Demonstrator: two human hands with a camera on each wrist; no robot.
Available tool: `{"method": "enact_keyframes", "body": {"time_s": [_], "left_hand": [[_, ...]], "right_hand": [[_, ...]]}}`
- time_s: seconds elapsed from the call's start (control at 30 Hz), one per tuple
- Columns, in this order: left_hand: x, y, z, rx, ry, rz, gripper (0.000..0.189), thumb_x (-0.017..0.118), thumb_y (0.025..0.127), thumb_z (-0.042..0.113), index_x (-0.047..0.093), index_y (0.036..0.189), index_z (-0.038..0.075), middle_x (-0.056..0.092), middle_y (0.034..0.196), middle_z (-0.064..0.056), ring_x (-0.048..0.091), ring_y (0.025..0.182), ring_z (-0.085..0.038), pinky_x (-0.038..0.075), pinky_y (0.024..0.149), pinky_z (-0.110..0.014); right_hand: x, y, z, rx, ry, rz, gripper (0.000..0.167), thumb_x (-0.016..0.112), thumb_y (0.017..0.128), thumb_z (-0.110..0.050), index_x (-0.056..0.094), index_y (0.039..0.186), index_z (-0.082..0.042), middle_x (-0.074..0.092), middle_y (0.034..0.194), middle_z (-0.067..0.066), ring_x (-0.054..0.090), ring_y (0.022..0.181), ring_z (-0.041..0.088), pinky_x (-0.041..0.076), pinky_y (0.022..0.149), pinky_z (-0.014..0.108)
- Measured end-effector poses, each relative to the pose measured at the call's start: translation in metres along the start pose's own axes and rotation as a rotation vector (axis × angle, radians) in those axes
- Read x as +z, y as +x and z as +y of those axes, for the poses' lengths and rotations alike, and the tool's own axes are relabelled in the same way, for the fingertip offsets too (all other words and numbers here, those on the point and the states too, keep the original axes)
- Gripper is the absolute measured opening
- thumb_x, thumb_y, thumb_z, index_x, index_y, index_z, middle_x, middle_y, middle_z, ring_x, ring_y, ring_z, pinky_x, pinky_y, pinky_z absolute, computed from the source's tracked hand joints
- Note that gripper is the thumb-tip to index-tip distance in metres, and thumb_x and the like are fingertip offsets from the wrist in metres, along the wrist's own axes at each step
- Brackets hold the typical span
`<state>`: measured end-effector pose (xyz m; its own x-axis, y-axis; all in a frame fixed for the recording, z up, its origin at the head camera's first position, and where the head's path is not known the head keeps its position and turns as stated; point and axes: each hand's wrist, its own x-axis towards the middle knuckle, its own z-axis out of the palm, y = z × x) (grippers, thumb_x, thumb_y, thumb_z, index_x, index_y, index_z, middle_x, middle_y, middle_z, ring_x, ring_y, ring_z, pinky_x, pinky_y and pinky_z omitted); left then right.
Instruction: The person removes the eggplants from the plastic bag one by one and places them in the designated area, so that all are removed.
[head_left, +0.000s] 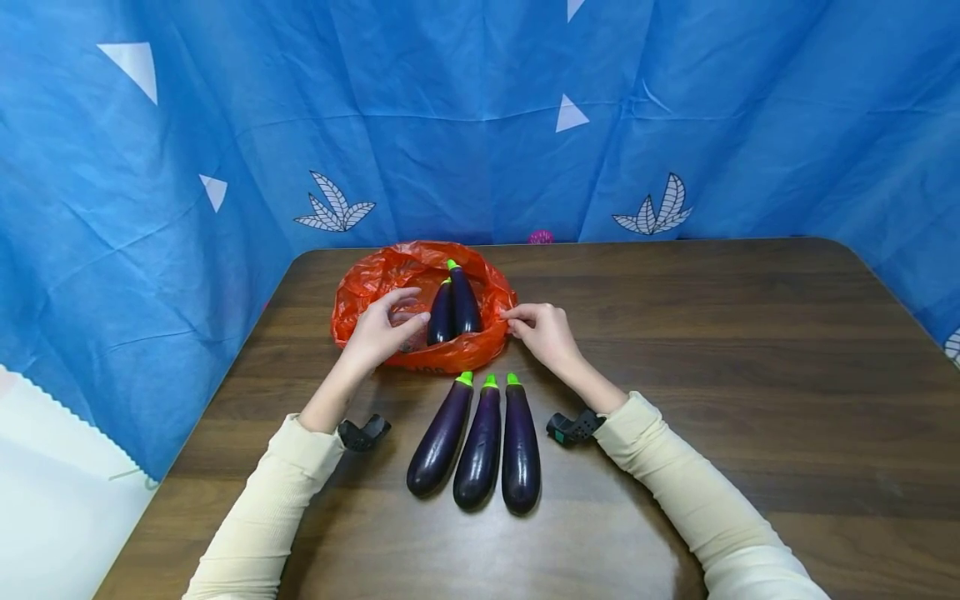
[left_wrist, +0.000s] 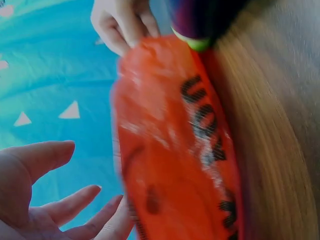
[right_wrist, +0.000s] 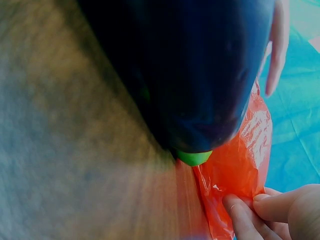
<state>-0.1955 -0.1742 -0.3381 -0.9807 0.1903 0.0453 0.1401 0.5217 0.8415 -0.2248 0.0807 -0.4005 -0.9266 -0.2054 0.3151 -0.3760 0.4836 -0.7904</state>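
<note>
A red plastic bag point(head_left: 495, 337) lies with its mouth spread at the back left of the table, two eggplants point(head_left: 465, 304) inside it. My right hand point(head_left: 543, 333) pinches the bag's right rim between thumb and fingers, which the right wrist view also shows. Over the bag's left side is my left hand point(head_left: 381, 329), thumb and fingers spread apart with nothing between them. In front of the bag, three dark purple eggplants point(head_left: 480, 450) with bright green stem ends lie side by side, stems toward the bag. Black lettering marks the bag's front in the left wrist view.
The brown wooden table point(head_left: 712, 358) stretches far to the right of the bag. Behind it hangs a blue curtain point(head_left: 480, 125) with white triangles and leaf prints. A white surface point(head_left: 60, 483) shows at the lower left, beyond the table edge.
</note>
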Motion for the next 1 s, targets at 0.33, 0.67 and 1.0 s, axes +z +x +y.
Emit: {"method": "enact_keyframes", "body": {"time_s": [0.33,0.67,1.0], "left_hand": [[0.012,0.024,-0.018,-0.207,-0.05,-0.094,0.063,0.063,0.09,0.028,0.035,0.142,0.005,0.043,0.134,-0.02,0.046,0.117,-0.034,0.044,0.09,-0.044],[0.021,0.035,-0.025,-0.261,-0.041,-0.116,0.07,0.065,0.089,0.029,0.029,0.144,0.005,0.046,0.13,-0.022,0.051,0.11,-0.033,0.046,0.088,-0.041],[0.029,0.04,-0.024,-0.227,-0.069,-0.091,0.069,0.07,0.086,0.021,0.034,0.141,0.002,0.049,0.126,-0.023,0.048,0.113,-0.033,0.039,0.096,-0.043]], "right_hand": [[0.001,0.0,0.002,-0.009,-0.006,0.001,0.014,0.064,0.087,0.001,0.073,0.097,-0.001,0.069,0.09,0.01,0.063,0.069,0.014,0.053,0.067,0.026],[0.001,0.001,0.001,-0.009,-0.003,0.002,0.014,0.065,0.086,0.001,0.073,0.097,-0.001,0.069,0.089,0.009,0.063,0.068,0.014,0.053,0.067,0.026],[0.002,0.001,0.002,-0.007,0.002,-0.001,0.014,0.064,0.086,0.001,0.073,0.097,-0.001,0.069,0.091,0.01,0.064,0.07,0.014,0.053,0.068,0.025]]}}
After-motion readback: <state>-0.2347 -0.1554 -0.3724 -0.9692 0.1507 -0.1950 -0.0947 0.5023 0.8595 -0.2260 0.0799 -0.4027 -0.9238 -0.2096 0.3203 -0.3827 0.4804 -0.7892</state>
